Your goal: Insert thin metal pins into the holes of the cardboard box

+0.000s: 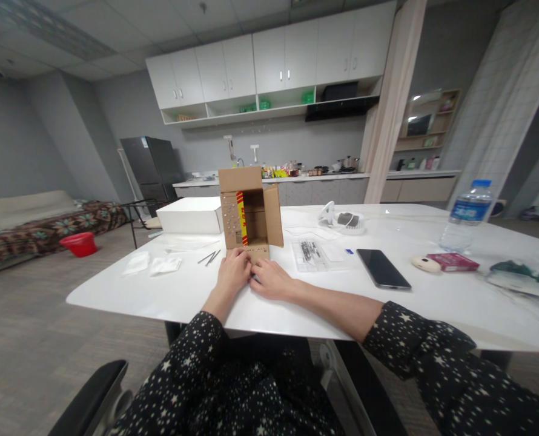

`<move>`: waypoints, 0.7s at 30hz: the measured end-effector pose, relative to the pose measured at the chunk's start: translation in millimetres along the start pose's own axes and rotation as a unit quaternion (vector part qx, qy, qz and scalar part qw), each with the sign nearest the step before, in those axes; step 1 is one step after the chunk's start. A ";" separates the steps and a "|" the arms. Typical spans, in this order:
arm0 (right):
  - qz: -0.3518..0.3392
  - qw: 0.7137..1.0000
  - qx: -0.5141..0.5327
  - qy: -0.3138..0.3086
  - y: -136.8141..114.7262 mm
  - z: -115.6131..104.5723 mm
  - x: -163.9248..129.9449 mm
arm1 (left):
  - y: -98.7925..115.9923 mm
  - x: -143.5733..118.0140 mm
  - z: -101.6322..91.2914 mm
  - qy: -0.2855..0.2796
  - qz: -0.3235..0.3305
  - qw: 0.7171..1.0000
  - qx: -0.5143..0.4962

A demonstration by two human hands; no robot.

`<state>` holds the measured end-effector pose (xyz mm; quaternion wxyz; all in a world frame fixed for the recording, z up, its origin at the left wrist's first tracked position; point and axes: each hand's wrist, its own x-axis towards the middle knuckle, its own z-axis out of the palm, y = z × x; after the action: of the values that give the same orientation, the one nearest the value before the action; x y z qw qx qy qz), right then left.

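An open cardboard box (255,223) stands on the white table, its opening facing me and its flaps spread. Small shiny dots cover its left flap (231,219), beside a yellow and red strip. More dots line the lower flap (259,251), which is partly hidden by my fingers. My left hand (235,269) is closed at the near edge of this flap, fingers curled. Close against it, my right hand (272,280) is also closed, fingertips meeting near the left thumb. Whatever lies between the fingers is too small or hidden to make out.
Tweezers (212,258) and white tissues (166,265) lie left, before a white box (190,215). To the right are a clear case (312,254) of small dark pieces, a phone (382,269), a small white fan (347,222), a pink packet (453,261) and a water bottle (468,215).
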<state>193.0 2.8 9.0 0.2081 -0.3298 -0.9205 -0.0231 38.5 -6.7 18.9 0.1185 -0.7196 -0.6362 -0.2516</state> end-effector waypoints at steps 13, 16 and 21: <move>0.003 1.000 0.004 0.001 -0.7 -1.4 -0.8 | -0.6 -0.4 0.2 -0.001 0.002 1.000 -0.020; 0.003 1.000 0.005 -0.003 -0.9 -2.0 -1.0 | -1.1 -0.2 0.2 -0.004 0.004 0.999 -0.032; 0.003 1.000 0.007 -0.001 -1.4 -2.3 -1.1 | -2.7 -0.3 1.8 -0.003 0.002 0.999 -0.052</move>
<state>193.7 0.6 10.8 0.2097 -0.3307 -0.9200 -0.0156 36.2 -5.6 16.8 0.0792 -0.7268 -0.6212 -0.2821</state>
